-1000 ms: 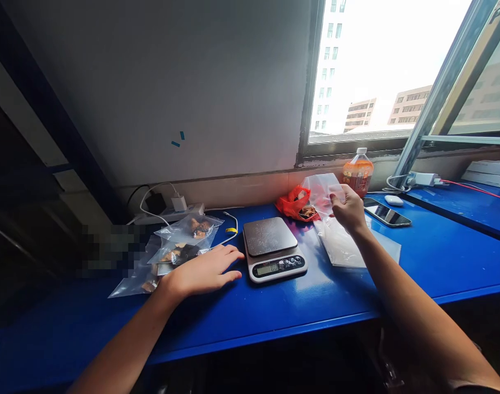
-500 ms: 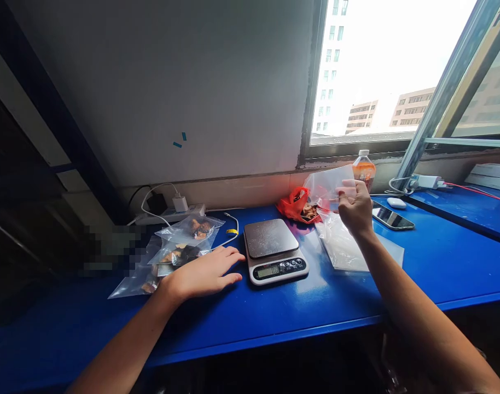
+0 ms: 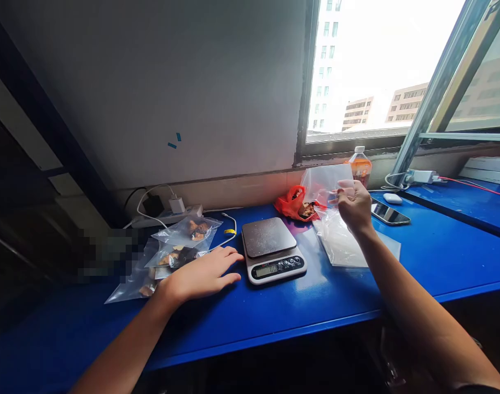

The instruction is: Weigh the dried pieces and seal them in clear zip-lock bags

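My right hand (image 3: 355,208) was clamped on a translucent plastic bag (image 3: 323,182), which stuck out to that hand's left. Crumpled red plastic bag (image 3: 289,204) holding brown dried chunks (image 3: 306,210) sat further left; flat stack of clear plastic bags (image 3: 343,249) lay under that wrist. My left hand (image 3: 209,272): palm down, fingers loosely apart. White digital scale with square steel plate (image 3: 270,241) sat just right of its fingertips, couldn't tell if touching. Filled clear plastic pouches (image 3: 174,246) lay just behind it and left.
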Available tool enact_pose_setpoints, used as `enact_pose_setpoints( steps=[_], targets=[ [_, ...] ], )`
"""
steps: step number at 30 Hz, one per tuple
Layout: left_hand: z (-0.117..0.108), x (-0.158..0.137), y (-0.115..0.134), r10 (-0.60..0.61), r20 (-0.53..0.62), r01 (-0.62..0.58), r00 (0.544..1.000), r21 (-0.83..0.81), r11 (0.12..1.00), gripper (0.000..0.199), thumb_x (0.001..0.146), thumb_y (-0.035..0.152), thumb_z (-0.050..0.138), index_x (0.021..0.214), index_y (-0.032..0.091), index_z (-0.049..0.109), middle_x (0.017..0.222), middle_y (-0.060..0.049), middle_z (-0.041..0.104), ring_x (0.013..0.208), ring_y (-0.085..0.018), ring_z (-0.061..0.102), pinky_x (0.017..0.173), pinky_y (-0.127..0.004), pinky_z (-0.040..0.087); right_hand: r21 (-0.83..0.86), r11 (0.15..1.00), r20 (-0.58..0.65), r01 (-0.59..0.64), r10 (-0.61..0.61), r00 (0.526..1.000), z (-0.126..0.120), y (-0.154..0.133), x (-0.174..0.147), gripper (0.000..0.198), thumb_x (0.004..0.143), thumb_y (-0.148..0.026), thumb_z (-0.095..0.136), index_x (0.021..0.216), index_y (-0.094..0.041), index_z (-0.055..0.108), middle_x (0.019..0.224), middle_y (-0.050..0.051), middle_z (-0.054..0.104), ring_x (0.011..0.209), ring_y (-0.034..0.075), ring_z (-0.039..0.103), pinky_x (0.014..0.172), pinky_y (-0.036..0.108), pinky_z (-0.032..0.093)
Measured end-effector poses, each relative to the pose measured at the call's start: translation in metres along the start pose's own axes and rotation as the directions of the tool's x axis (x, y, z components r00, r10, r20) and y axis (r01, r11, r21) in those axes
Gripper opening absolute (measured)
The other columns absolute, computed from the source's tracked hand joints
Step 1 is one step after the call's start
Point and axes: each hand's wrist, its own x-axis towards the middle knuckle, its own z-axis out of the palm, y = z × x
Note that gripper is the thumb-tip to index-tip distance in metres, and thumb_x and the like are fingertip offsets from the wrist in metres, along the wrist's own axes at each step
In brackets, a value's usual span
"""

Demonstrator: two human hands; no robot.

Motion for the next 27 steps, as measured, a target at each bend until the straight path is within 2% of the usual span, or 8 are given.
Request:
enact_pose_setpoints(
  steps=[4, 8, 11, 13, 16, 20, 24, 27],
  targets=[
    [0.000, 0.003, 0.002, 0.034, -0.076, -0.035, 0.997, -0.004, 0.999, 0.035, 0.091, 0.036, 0.044, 0.121, 0.023, 0.057, 0.123, -0.005, 0.060, 0.113, -0.023, 0.054, 0.096, -0.033, 0.041, 0.141, 0.989, -0.189, 0.046, -0.018, 0.982, -0.003, -0.023, -0.006, 0.033, 0.085, -0.034, 0.045, 0.111, -0.015, 0.053, 0.086, 0.011, 0.065, 0.061, 0.019, 0.063, 0.059, 0.037, 0.053],
    [0.002, 0.008, 0.005, -0.022, -0.332, -0.007, 0.943, -0.087, 0.996, 0.031, 0.091, 0.039, 0.044, 0.112, 0.023, 0.060, 0.112, -0.005, 0.065, 0.099, -0.022, 0.061, 0.085, -0.034, 0.047, 0.289, 0.951, -0.228, 0.113, -0.046, 0.972, -0.003, -0.055, -0.024, 0.030, 0.085, -0.038, 0.048, 0.107, -0.018, 0.053, 0.073, 0.004, 0.061, 0.057, 0.016, 0.059, 0.059, 0.035, 0.052],
    [0.003, 0.010, 0.006, -0.069, -0.557, -0.068, 0.828, -0.221, 0.973, 0.038, 0.091, 0.046, 0.043, 0.115, 0.020, 0.057, 0.114, -0.008, 0.063, 0.094, -0.022, 0.062, 0.081, -0.034, 0.050, 0.480, 0.876, -0.012, 0.053, -0.053, 0.999, 0.005, -0.078, -0.046, 0.027, 0.083, -0.040, 0.053, 0.103, -0.022, 0.051, 0.065, 0.000, 0.058, 0.057, 0.016, 0.060, 0.057, 0.033, 0.050],
    [0.001, 0.010, 0.006, -0.123, -0.622, -0.115, 0.774, -0.328, 0.938, 0.046, 0.090, 0.052, 0.042, 0.120, 0.019, 0.053, 0.119, -0.011, 0.061, 0.097, -0.023, 0.061, 0.081, -0.036, 0.051, 0.579, 0.814, 0.198, -0.045, -0.087, 0.976, 0.012, -0.091, -0.062, 0.026, 0.083, -0.042, 0.055, 0.100, -0.024, 0.050, 0.064, -0.001, 0.057, 0.056, 0.015, 0.060, 0.056, 0.032, 0.050],
    [-0.003, 0.008, 0.005, -0.198, -0.586, -0.165, 0.785, -0.506, 0.846, 0.052, 0.088, 0.056, 0.042, 0.122, 0.018, 0.052, 0.113, -0.012, 0.064, 0.096, -0.024, 0.062, 0.081, -0.037, 0.051, 0.633, 0.757, 0.408, -0.161, -0.150, 0.901, 0.022, -0.101, -0.080, 0.026, 0.083, -0.045, 0.056, 0.098, -0.023, 0.051, 0.065, -0.001, 0.059, 0.054, 0.014, 0.060, 0.055, 0.031, 0.048],
    [-0.007, 0.004, 0.006, -0.245, -0.534, -0.207, 0.809, -0.649, 0.732, 0.040, 0.087, 0.051, 0.048, 0.105, 0.018, 0.061, 0.088, -0.006, 0.068, 0.082, -0.020, 0.064, 0.080, -0.035, 0.051, 0.638, 0.734, 0.490, -0.231, -0.157, 0.858, 0.032, -0.099, -0.089, 0.031, 0.083, -0.048, 0.059, 0.098, -0.022, 0.053, 0.063, -0.002, 0.061, 0.052, 0.013, 0.060, 0.053, 0.029, 0.047],
    [-0.006, 0.006, 0.001, -0.294, -0.566, -0.276, 0.770, -0.712, 0.646, 0.029, 0.086, 0.044, 0.054, 0.093, 0.019, 0.064, 0.079, -0.003, 0.066, 0.074, -0.017, 0.061, 0.074, -0.030, 0.050, 0.624, 0.707, 0.569, -0.333, -0.119, 0.814, 0.037, -0.093, -0.086, 0.031, 0.078, -0.047, 0.064, 0.090, -0.019, 0.056, 0.062, -0.002, 0.062, 0.052, 0.012, 0.058, 0.051, 0.026, 0.044],
    [-0.004, 0.012, -0.007, -0.385, -0.603, -0.338, 0.698, -0.752, 0.566, 0.022, 0.082, 0.039, 0.060, 0.085, 0.018, 0.065, 0.072, -0.001, 0.063, 0.068, -0.014, 0.059, 0.067, -0.026, 0.049, 0.605, 0.649, 0.658, -0.461, -0.082, 0.749, 0.038, -0.088, -0.081, 0.031, 0.073, -0.046, 0.069, 0.073, -0.018, 0.057, 0.064, 0.000, 0.062, 0.057, 0.011, 0.057, 0.052, 0.024, 0.042]
  ],
)
